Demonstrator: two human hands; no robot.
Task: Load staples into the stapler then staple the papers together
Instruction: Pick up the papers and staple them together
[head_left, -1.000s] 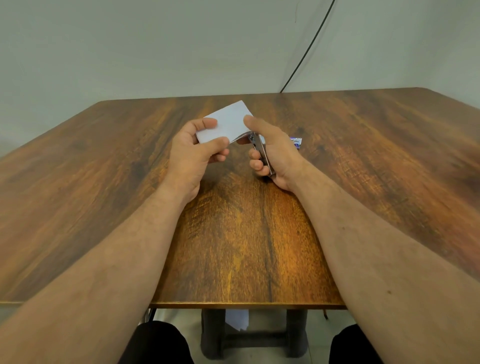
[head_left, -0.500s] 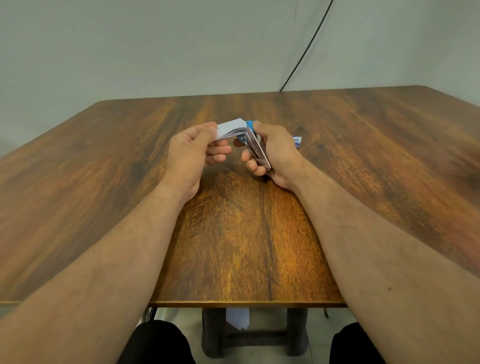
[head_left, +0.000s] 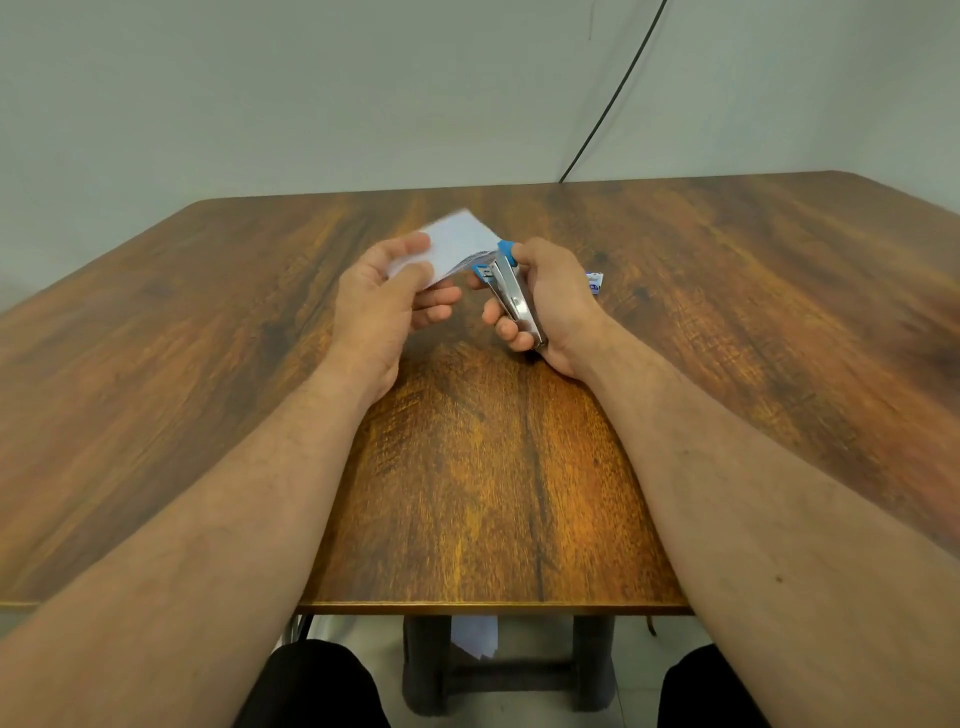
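My left hand pinches a small stack of white papers between thumb and fingers, held above the table. My right hand grips a metal stapler with blue plastic ends, its front pointing up and left. The right edge of the papers sits at the stapler's mouth, between its jaws. The papers look a little blurred from motion. Both hands are above the middle of the wooden table.
A small blue-and-white staple box lies on the table just right of my right hand. A black cable runs down the wall behind the table. Paper lies on the floor under the table by its dark legs.
The papers went from raised to nearly edge-on half a second ago, and now tilt up again to show their white face. The stapler stays clamped at their right edge.
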